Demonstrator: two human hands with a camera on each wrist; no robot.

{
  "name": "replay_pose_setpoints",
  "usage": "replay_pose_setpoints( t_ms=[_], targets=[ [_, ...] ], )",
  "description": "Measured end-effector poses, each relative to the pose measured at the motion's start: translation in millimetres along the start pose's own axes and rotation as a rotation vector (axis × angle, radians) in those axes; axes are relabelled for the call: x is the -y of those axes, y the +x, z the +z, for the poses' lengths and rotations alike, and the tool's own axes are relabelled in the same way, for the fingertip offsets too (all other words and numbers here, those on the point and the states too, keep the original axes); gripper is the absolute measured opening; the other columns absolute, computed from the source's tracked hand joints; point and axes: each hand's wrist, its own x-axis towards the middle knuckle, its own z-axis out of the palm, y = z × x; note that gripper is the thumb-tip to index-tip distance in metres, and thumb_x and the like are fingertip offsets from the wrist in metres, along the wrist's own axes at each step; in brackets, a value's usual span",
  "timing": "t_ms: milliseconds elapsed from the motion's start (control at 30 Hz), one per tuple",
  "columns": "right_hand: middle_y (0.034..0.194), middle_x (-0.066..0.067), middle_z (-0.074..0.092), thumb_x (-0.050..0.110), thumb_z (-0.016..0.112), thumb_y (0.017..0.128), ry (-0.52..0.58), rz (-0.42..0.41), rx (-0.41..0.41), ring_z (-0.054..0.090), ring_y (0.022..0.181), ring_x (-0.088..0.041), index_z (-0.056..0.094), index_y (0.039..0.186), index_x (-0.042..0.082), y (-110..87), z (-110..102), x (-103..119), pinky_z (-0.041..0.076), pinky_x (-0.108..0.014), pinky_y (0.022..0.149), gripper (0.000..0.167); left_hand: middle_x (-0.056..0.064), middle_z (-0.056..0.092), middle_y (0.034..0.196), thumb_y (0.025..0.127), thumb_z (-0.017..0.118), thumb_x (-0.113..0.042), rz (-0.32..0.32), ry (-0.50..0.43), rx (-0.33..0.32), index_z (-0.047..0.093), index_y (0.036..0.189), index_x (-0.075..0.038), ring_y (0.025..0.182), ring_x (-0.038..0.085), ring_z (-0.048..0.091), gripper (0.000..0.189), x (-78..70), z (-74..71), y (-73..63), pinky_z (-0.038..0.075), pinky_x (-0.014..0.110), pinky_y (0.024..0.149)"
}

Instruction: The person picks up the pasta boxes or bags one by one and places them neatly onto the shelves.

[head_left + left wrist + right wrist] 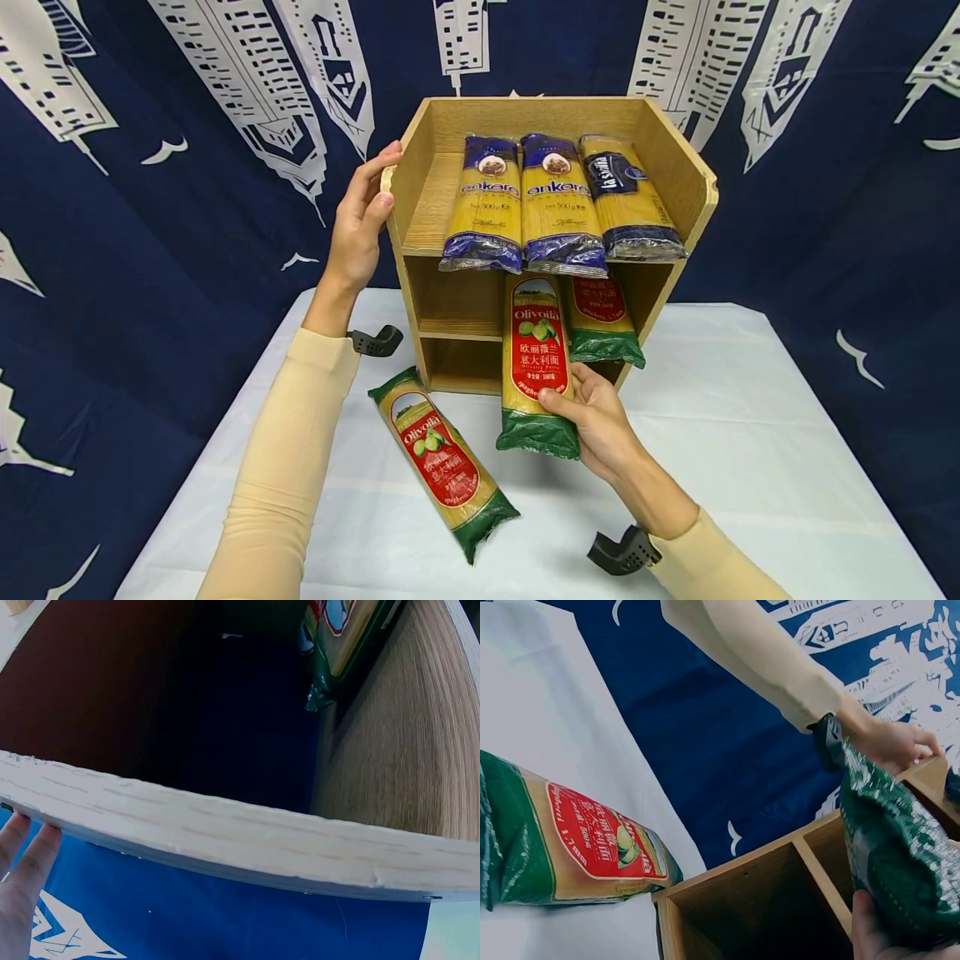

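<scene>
My right hand [603,425] pinches the lower right edge of a spaghetti pack [536,358] with a red label and green end, thumb on its front. That pack tilts out of the middle compartment of a wooden shelf [408,308]; its top end is hidden under the upper board. With my left hand [356,225] I grip the shelf's left side panel near the top. A second red-label spaghetti pack [600,312] lies to the right in the same compartment. Another spaghetti pack [442,462] lies slantwise on the table, also in the right wrist view.
Two blue-and-yellow Ankara pasta packs [483,204] and a dark-blue-labelled pasta pack [630,200] rest side by side on the upper shelf. The shelf stands on a table with a white cloth [720,467]. Behind hangs a navy curtain [555,50] with white building prints.
</scene>
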Motion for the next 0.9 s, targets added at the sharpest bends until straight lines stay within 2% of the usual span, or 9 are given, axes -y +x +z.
replay_pose_setpoints(
  t_ms=[167,300,433,600,733,900],
  targets=[
    [0.151,-0.026,0.035,-0.013,0.058,0.092,-0.004,-0.035,0.035,0.060,0.122,-0.017,0.005,0.157,-0.004,-15.2,0.5,2.2,0.051,-0.031,0.096,0.085,0.018,0.044,0.156,0.099,0.051,-0.025,0.007,-0.003,0.000,0.048,0.140,0.008,0.144,0.027,0.039,0.052,0.1,0.2,0.9,0.032,0.041,0.115],
    [0.151,-0.028,0.032,-0.018,0.062,0.086,-0.027,-0.092,0.084,0.059,0.124,-0.019,0.003,0.158,0.002,-26.0,0.7,1.3,0.053,-0.031,0.094,0.096,0.018,0.043,0.156,0.100,0.051,-0.025,0.005,-0.004,0.000,0.048,0.140,0.008,0.144,0.027,0.040,0.052,-1.2,0.8,0.1,0.033,0.041,0.115],
    [0.151,-0.027,0.030,-0.021,0.067,0.080,-0.059,-0.142,0.178,0.057,0.125,-0.024,0.013,0.158,0.001,-32.1,-0.3,-0.5,0.054,-0.033,0.092,0.097,0.017,0.043,0.156,0.099,0.051,-0.025,0.004,-0.006,0.000,0.049,0.140,0.007,0.144,0.026,0.039,0.052,-2.0,1.2,0.2,0.033,0.041,0.115],
    [0.144,-0.028,0.037,-0.021,0.072,0.077,-0.128,-0.155,0.236,0.062,0.116,-0.026,0.035,0.150,-0.004,-32.8,-1.7,-3.5,0.056,-0.033,0.088,0.084,0.017,0.043,0.157,0.100,0.050,-0.024,-0.003,-0.005,0.005,0.048,0.141,0.008,0.145,0.026,0.039,0.052,-2.3,0.9,-0.6,0.032,0.041,0.115],
    [0.135,-0.028,0.043,-0.019,0.073,0.078,-0.178,-0.132,0.214,0.068,0.105,-0.029,0.044,0.146,-0.003,-31.8,-1.5,-4.6,0.058,-0.036,0.084,0.076,0.017,0.042,0.157,0.100,0.050,-0.025,-0.008,0.005,0.007,0.047,0.141,0.008,0.145,0.026,0.039,0.052,-2.8,0.6,-1.5,0.032,0.041,0.115],
    [0.130,-0.028,0.047,-0.018,0.071,0.078,-0.235,-0.125,0.158,0.072,0.096,-0.031,0.048,0.144,-0.002,-28.7,1.0,-3.5,0.059,-0.035,0.078,0.071,0.018,0.043,0.156,0.100,0.051,-0.025,0.001,-0.001,0.005,0.048,0.140,0.007,0.145,0.026,0.038,0.052,-3.1,1.1,-0.3,0.032,0.041,0.116]
  ],
)
